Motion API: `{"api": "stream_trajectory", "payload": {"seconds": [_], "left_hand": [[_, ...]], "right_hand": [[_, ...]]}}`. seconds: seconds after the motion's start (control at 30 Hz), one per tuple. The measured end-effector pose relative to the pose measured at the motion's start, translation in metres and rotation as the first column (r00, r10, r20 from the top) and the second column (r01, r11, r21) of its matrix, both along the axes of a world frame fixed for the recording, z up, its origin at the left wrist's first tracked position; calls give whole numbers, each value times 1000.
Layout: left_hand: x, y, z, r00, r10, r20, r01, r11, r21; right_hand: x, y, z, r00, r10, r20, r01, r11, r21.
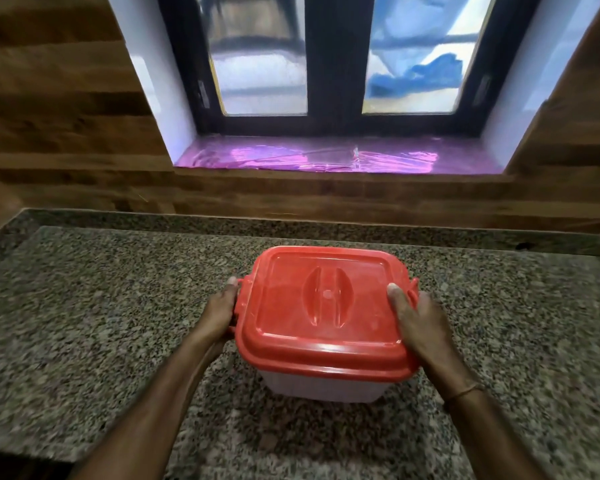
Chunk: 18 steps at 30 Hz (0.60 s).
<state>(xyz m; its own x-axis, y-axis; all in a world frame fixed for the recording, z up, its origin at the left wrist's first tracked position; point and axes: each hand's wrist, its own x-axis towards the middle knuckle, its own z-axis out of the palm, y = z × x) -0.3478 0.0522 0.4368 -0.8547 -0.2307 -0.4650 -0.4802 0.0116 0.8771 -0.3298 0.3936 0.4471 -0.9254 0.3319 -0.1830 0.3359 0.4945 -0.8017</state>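
Note:
A translucent plastic container (321, 388) with a red lid (326, 306) stands on the speckled granite counter (101, 323), in the middle of the view. My left hand (220, 311) grips the red latch on the lid's left side, fingers curled round it. My right hand (420, 320) holds the lid's right side at the other latch, with its thumb lying on top of the lid. The lid sits closed on the container, and its top has a recessed handle in the centre.
Behind the counter rises a wood-panelled wall (66, 133) with a dark-framed window (336, 64). Its sill (326, 155) is covered with shiny purple film. The counter's front edge runs at the lower left.

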Motion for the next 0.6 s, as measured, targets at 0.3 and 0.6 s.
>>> {"api": "stream_trajectory", "payload": {"seconds": [0.3, 0.6], "left_hand": [[5, 9, 17, 977, -64, -203, 50, 996, -74], [3, 19, 14, 971, -68, -230, 75, 997, 23]], "right_hand": [[0, -15, 13, 999, -15, 38, 23, 976, -215], [-4, 0, -3, 969, -214, 123, 245, 885, -396]]}}
